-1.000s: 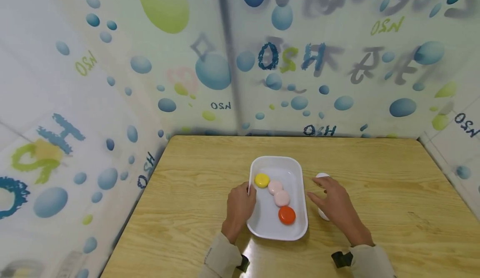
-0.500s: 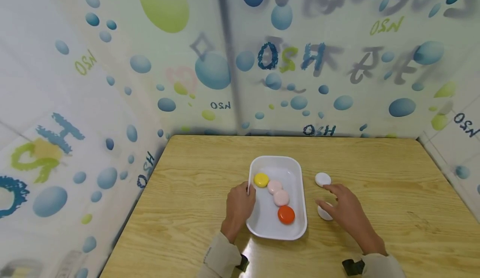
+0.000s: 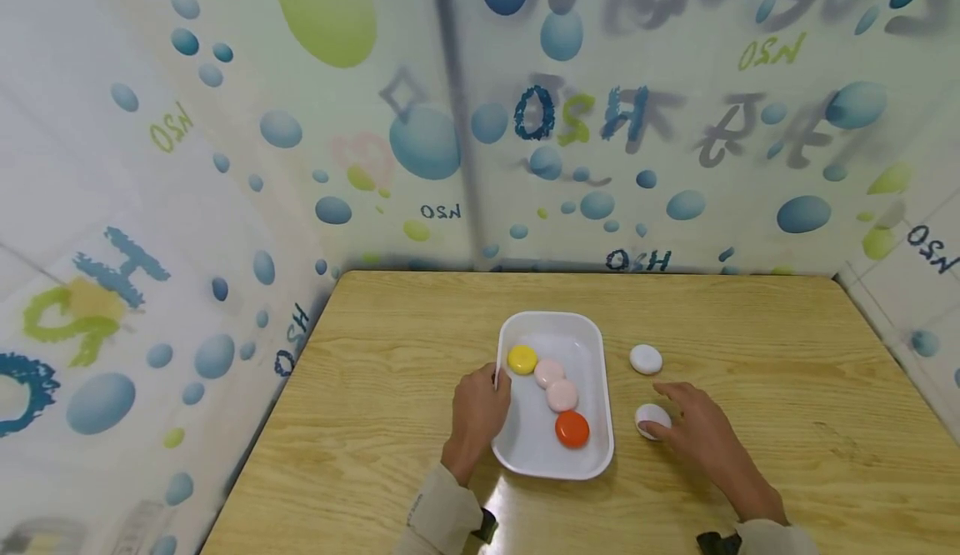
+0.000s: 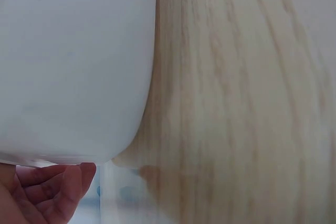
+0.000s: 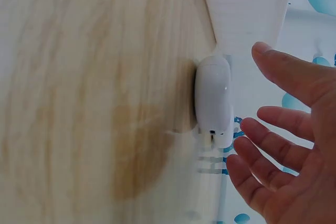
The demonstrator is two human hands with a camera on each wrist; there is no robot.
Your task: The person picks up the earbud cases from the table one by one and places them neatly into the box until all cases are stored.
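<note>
A white rectangular tray (image 3: 536, 455) stands mid-table, its left rim pinched by my left hand (image 3: 478, 413). In the left wrist view, curled fingers (image 4: 63, 190) show at the tray's outer wall. Inside lie one yellow round disc-like case (image 3: 522, 359), two pale pink ones (image 3: 562, 396) and a red-orange one (image 3: 572, 428). My right hand (image 3: 705, 430) hovers over the nearer white round case (image 3: 651, 416), thumb overlapping it, fingers spread and holding nothing. The right wrist view shows that white case (image 5: 212, 93) on edge-on view, with a small dark notch on its side.
A second white round case (image 3: 646, 359) lies farther back, right of the tray. The wooden table (image 3: 390, 330) reaches back to a wall (image 3: 495, 188) printed with blue and green bubbles. Another wall (image 3: 150, 288) flanks the table's left edge.
My right hand has moved back toward me and to the right, from over the far white case to the nearer one, uncovering the far one. My left hand stays on the tray.
</note>
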